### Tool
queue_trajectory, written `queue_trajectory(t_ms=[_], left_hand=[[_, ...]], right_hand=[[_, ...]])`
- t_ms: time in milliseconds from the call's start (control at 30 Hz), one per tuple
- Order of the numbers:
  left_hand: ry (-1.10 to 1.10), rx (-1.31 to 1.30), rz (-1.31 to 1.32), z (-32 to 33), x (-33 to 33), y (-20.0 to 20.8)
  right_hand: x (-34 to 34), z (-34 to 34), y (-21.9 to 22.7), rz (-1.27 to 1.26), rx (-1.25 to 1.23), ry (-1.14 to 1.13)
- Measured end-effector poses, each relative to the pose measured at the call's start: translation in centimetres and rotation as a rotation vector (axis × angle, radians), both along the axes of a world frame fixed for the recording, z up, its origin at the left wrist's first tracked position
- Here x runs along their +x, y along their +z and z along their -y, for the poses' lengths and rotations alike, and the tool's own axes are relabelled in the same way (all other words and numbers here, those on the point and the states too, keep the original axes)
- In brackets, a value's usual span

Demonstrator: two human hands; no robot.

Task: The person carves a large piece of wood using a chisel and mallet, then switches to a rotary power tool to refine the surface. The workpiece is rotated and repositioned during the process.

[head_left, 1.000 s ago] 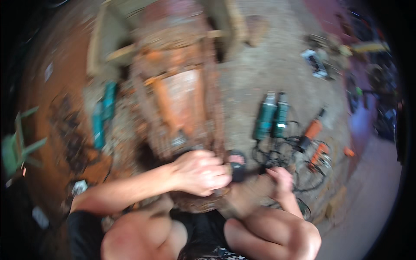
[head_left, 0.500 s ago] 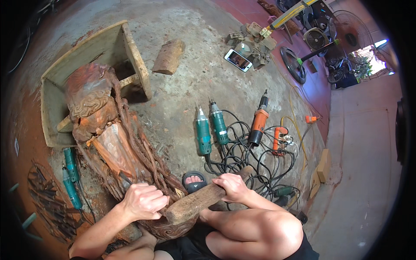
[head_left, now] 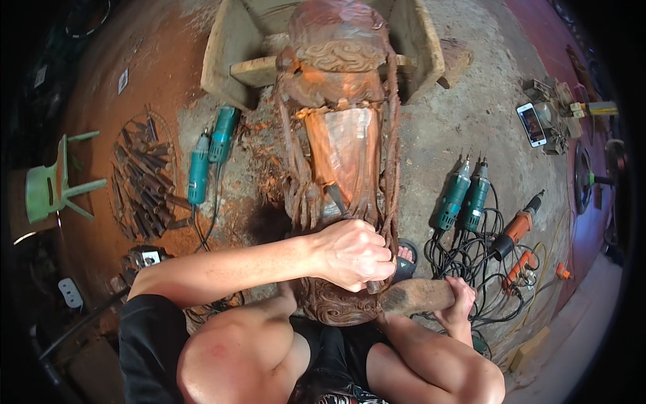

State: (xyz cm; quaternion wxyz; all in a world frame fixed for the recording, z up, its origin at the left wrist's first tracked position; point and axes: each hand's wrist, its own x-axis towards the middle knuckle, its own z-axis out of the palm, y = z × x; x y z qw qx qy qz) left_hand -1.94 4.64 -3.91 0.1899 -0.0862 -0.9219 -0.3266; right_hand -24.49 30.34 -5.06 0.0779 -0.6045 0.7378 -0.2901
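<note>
A dark carved wooden piece (head_left: 345,145) with scrollwork and root-like strands runs away from me, its orange inner wood bared in the middle. My left hand (head_left: 355,256) is closed round a chisel (head_left: 334,196), whose dark blade slants onto the orange recess; most of its handle is hidden in my fist, with the butt showing below. My right hand (head_left: 459,301) grips a thick wooden mallet (head_left: 416,296) beside the carving. The mallet's blunt end is close to the chisel's butt; whether they touch I cannot tell.
A wooden trough (head_left: 420,50) props the far end. Left lie two green die grinders (head_left: 198,168), many chisels (head_left: 148,178) and a green chair (head_left: 50,185). On the right are two more green grinders (head_left: 454,195), an orange grinder (head_left: 518,229), tangled cables, and a phone (head_left: 531,124).
The view has turned left, bringing the carving to the middle and showing the chisels on the floor. The mallet now points more sideways, to the right of the chisel. Both hands keep their tools.
</note>
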Motion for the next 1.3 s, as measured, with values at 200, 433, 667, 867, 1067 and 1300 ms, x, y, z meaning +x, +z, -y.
queue_trajectory(t_ms=[200, 433, 667, 867, 1067, 1300], left_hand=[[0.012, 0.014, -0.056, -1.8, -0.4, -0.4], [0.010, 0.025, -0.054, -1.2, -0.5, -0.1], [-0.018, 0.035, -0.118, 0.3, -0.3, -0.1], [-0.074, 0.048, -0.018, 0.6, 0.0, 0.2], [-0.085, 0.047, 0.007, 1.0, 0.1, 0.4], [-0.079, 0.063, 0.039, 0.0, 0.0, 0.7]], right_hand=[[-1.8, 0.8, 2.9, -0.055, -0.026, 0.243], [-1.2, 0.1, 2.9, 0.035, -0.040, 0.239], [-0.4, 0.4, 2.9, -0.002, -0.010, 0.248], [0.1, 0.6, 3.2, -0.016, 0.011, 0.245], [-0.1, 0.6, 3.6, -0.005, 0.024, 0.241], [0.0, 0.2, 3.9, -0.002, 0.037, 0.226]])
